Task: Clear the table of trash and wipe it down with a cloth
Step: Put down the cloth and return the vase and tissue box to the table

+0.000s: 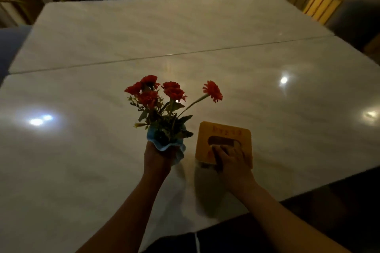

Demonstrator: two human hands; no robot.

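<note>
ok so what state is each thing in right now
left hand: grips the flower vase at its base
right hand: fingers curled over the yellow box
flower vase: upright, held, red flowers in it
yellow box: top slot facing up, held
table: glossy, lamp glare on it

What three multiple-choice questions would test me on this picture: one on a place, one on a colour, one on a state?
1. Where is the box?
A. right of the flowers
B. left of them
C. behind them

2. What colour are the flowers?
A. white
B. red
C. purple

3. What is the left hand doing?
A. lying flat
B. gripping the vase
C. pointing

Answers:
1 A, the box lies to the flowers' right.
2 B, every bloom is red.
3 B, its fingers wrap the vase's base.
</note>
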